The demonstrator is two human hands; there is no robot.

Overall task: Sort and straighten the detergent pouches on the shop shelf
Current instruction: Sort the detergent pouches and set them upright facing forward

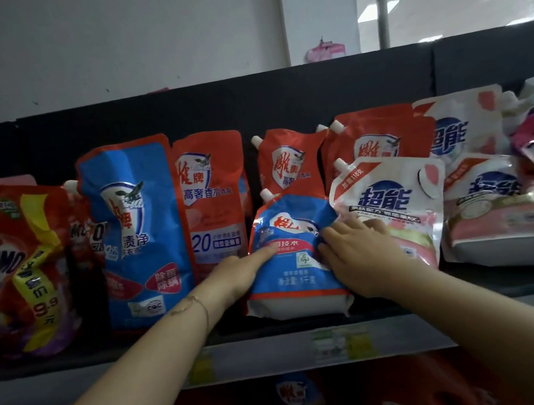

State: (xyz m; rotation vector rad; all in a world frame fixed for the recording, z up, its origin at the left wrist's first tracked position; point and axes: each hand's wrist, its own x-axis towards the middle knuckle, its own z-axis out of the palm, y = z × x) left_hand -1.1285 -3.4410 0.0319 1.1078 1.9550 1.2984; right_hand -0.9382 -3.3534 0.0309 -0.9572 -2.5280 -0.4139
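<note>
Nearest, the shelf (111,378) shows its grey front rail, with yellow-green price labels (344,343) below the small blue pouch (291,278). Both my bare forearms reach up over that rail, a thin bracelet (201,302) on the left wrist. My left grip (235,274) lies flat on the pouch's left flank, fingers straight, forefinger pointing across its red band. My right grip (352,252) is spread wide on the pouch's right edge, fingers straight, the tips lying over the white pouch (393,197) just right of it. The small blue pouch stands on the shelf board, slumped and crumpled across its front. It is blue with a red-and-white shield, a white bottom gusset and a white spout cap (266,194) at its top-left corner. Left of it stand a red pouch (213,189) and a tall blue pouch (135,236), and farther left a creased red OMO pouch (15,267). Directly behind it another red pouch (287,164) leans against the black back panel (227,107).
</note>
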